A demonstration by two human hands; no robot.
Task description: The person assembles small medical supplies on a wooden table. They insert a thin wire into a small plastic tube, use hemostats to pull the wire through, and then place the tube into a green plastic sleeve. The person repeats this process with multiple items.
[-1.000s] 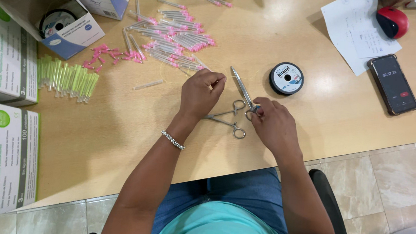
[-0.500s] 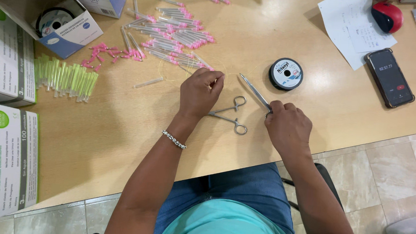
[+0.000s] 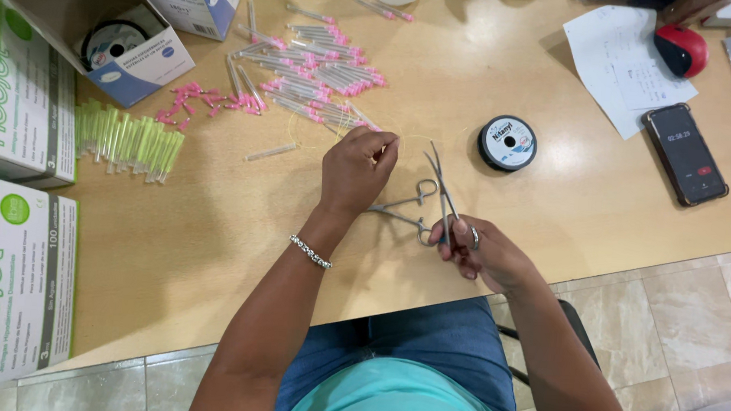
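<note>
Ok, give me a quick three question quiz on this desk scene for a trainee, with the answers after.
1. True or false: the right hand holds open scissors.
2. Which lies on the table between the two hands? A forceps, B phone, C spool.
3. What colour are the caps on the heap of capped needles beyond the left hand?

Key: 1 true. 2 A. 3 pink.

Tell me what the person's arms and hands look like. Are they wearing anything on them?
Both arms are bare, with no sleeves showing. The left hand has a thin silvery beaded bracelet around its wrist. The right hand has a ring on one finger. No gloves and no watch.
</note>
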